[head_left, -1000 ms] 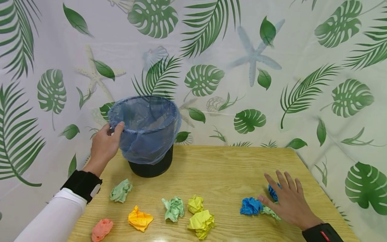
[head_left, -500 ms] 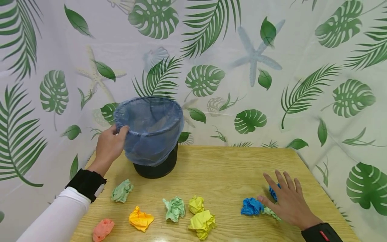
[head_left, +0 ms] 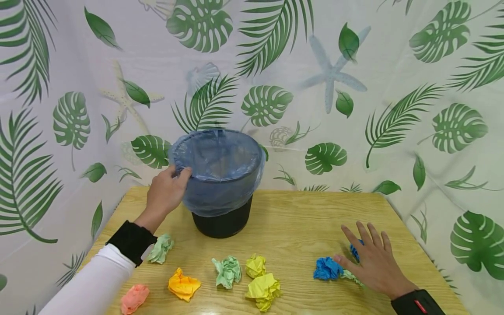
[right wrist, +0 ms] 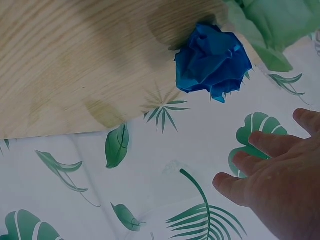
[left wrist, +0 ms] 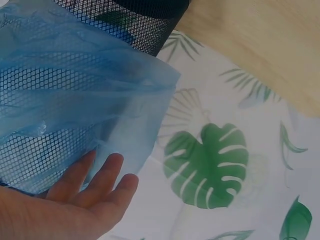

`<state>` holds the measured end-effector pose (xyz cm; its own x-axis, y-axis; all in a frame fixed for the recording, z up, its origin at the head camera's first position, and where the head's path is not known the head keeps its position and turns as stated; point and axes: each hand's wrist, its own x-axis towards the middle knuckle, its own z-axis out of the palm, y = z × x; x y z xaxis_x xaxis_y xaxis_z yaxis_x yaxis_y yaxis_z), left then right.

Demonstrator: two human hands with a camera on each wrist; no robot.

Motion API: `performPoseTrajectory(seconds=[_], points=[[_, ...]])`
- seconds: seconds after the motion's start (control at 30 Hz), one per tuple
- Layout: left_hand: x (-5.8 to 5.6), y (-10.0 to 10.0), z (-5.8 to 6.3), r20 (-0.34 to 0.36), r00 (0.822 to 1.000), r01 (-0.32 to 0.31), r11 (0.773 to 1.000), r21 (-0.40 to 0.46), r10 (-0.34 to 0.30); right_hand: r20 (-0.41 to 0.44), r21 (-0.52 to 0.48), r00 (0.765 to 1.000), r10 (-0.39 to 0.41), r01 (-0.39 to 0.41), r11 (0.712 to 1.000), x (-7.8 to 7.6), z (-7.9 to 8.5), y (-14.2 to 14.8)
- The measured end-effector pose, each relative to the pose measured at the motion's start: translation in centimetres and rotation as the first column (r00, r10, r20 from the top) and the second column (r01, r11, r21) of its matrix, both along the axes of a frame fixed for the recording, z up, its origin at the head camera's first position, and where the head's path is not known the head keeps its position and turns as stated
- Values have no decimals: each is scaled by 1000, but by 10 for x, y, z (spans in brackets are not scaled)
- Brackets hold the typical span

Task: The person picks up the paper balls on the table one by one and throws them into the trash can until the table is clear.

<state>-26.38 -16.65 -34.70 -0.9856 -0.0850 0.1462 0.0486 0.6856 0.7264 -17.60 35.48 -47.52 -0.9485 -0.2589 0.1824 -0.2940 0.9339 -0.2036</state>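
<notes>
A black mesh wastebasket (head_left: pixel 222 222) lined with a blue plastic bag (head_left: pixel 220 199) stands at the back left of the table. My left hand (head_left: pixel 167 190) pinches its rim at the left, thumb on top; in the left wrist view the other fingers (left wrist: pixel 102 192) lie against the bag outside. At the right, my right hand (head_left: pixel 372 262) is spread with straight fingers above the table. Beneath and beside it are a blue paper ball (head_left: pixel 327 268), a second blue ball (right wrist: pixel 213 62) and a pale green one (right wrist: pixel 275 27), partly hidden in the head view.
Several crumpled papers lie along the front of the wooden table (head_left: pixel 299 227): pale green (head_left: pixel 161 249), orange (head_left: pixel 183 284), coral (head_left: pixel 134 299), another green (head_left: pixel 227 271) and two yellow balls (head_left: pixel 263 291). A leaf-patterned cloth (head_left: pixel 299 118) hangs behind the table.
The left hand has moved the wastebasket to the right and slightly nearer, still holding its rim. The right hand has hardly moved, and the paper balls lie where they were.
</notes>
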Motion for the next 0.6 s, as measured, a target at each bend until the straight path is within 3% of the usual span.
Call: performPoseTrajectory(seconds=[0.6], points=[[-6,63,-4,-28,993,119,992,42,-118,-5,-4,1000,1,-1,1000,-1,1,-3]])
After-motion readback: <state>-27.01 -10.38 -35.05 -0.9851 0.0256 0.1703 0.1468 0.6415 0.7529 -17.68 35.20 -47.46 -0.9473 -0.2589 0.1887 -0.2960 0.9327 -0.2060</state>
